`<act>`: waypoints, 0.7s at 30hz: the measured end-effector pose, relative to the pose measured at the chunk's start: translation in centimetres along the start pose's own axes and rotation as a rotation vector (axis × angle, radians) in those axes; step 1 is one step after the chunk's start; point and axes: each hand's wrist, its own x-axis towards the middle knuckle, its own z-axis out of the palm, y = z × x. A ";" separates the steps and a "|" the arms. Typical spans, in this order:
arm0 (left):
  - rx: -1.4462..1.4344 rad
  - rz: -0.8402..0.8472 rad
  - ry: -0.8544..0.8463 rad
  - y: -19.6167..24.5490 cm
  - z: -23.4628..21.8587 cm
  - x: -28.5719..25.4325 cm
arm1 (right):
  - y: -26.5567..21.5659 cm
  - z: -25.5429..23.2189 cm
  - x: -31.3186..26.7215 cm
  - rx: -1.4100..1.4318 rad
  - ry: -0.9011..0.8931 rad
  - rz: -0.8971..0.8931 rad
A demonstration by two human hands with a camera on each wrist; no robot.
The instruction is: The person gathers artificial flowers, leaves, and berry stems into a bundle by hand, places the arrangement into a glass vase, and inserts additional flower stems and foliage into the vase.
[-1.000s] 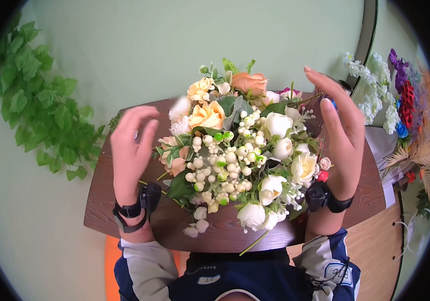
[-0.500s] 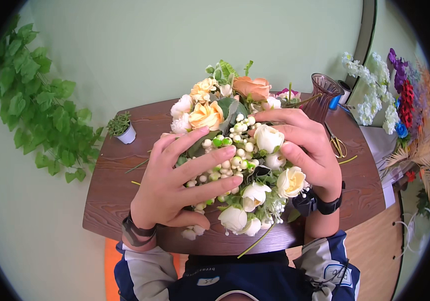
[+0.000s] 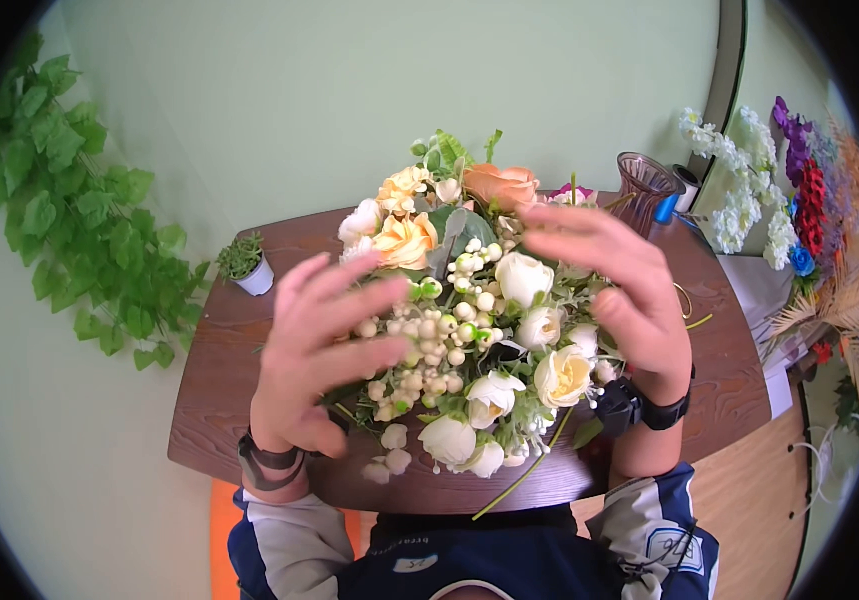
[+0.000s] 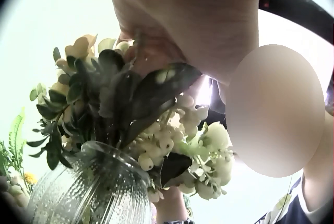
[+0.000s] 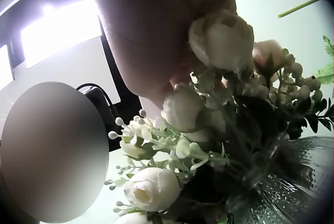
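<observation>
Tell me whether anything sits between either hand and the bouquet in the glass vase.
Nothing visible does. The left hand and right hand lie spread, fingers extended, right over the bouquet, at the blooms on either side of it. The glass vase holding the stems sits underneath, out of their way.

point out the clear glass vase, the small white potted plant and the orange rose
clear ribbed glass vase (image 4: 88, 192), left wrist view, its bulging wall
small white potted plant (image 3: 255, 279), head view, the pot
orange rose (image 3: 501, 184), head view, its petals

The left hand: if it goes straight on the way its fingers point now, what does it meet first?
Probably the cluster of white berries in the bouquet; the left hand points its fingers right at it, though depth is unclear.
</observation>
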 end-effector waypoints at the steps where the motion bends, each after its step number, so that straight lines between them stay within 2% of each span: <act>1: -0.046 -0.055 0.164 -0.4 0.3 -0.5 | 0.1 0.0 -0.2 0.001 0.003 -0.003; 2: -0.042 -0.053 0.163 -0.4 0.2 -0.4 | 0.4 0.2 -0.4 0.033 0.152 0.058; 3: -0.074 -0.152 0.241 -0.3 0.2 -0.2 | 0.6 0.3 -0.5 0.065 0.301 0.119; 5: -0.138 -0.353 0.396 0.1 0.1 0.3 | 1.1 0.4 -0.5 0.096 0.307 0.170; 6: -0.125 -0.468 0.370 0.8 -0.2 0.7 | 1.4 0.7 -0.3 0.178 0.362 0.292; 7: -0.125 -0.468 0.369 0.9 -0.1 1.0 | 1.7 0.9 -0.2 0.261 0.416 0.416; 9: -0.179 -0.478 0.343 0.8 0.1 1.5 | 3.1 1.5 -0.4 0.306 0.375 0.443; 10: -0.180 -0.479 0.343 0.5 0.3 1.4 | 3.7 2.2 -0.4 0.479 0.367 0.460; 12: -0.211 -0.314 0.118 -0.4 0.9 0.8 | 3.5 2.7 -0.1 0.714 0.296 0.480; 16: -0.130 -0.295 -0.001 -0.8 0.3 0.7 | 3.0 3.6 -0.3 0.854 0.271 0.423; 17: -0.130 -0.296 -0.002 -1.1 0.3 0.7 | 2.3 3.3 -0.2 0.854 0.271 0.424; 19: -0.103 -0.287 -0.017 -1.6 0.3 0.7 | 1.2 2.7 0.0 0.651 0.260 0.453; 20: -0.055 -0.335 -0.009 -1.5 0.2 0.5 | 0.7 2.4 0.0 0.544 0.261 0.437; 21: -0.055 -0.336 -0.009 -1.4 0.2 0.5 | 0.4 2.2 -0.1 0.544 0.260 0.437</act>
